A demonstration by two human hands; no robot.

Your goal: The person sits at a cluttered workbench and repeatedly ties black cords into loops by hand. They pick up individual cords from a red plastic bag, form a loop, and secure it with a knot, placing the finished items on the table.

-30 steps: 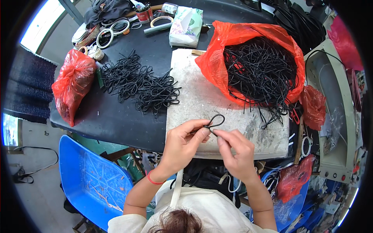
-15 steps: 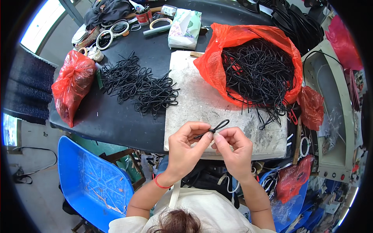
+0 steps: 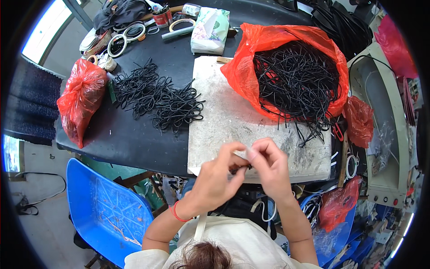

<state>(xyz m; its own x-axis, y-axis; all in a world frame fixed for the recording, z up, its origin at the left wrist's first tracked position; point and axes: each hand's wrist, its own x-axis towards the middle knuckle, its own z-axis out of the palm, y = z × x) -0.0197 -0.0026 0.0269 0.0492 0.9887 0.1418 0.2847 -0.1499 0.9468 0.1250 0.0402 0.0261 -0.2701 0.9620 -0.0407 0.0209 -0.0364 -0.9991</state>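
My left hand (image 3: 220, 174) and my right hand (image 3: 270, 169) meet above the front edge of a whitish, stained board (image 3: 210, 121). Between them a short black cord (image 3: 249, 167) shows only as small dark bits; fingers cover the rest. My left fingers are curled round it, with the thumb pressed in. On the right, thumb and fingers are pinched together against the same cord, slightly blurred. Left of the board lies a pile of looped black cords (image 3: 157, 96). At the board's far right a red plastic bag (image 3: 237, 67) stands open, full of loose black cords (image 3: 298, 80) spilling over its front.
A tied red bag (image 3: 80, 101) sits at the black table's left end. Behind are tape rolls (image 3: 117, 45), a red can (image 3: 163, 19) and a tissue pack (image 3: 209, 33). A blue plastic chair (image 3: 105, 201) stands lower left, a pale machine housing (image 3: 380, 130) at right.
The cord's loop, which stuck up between my fingertips, is now mostly hidden. Both hands have turned and drawn lower, my left fingers bending further over the cord. The piles look the same.
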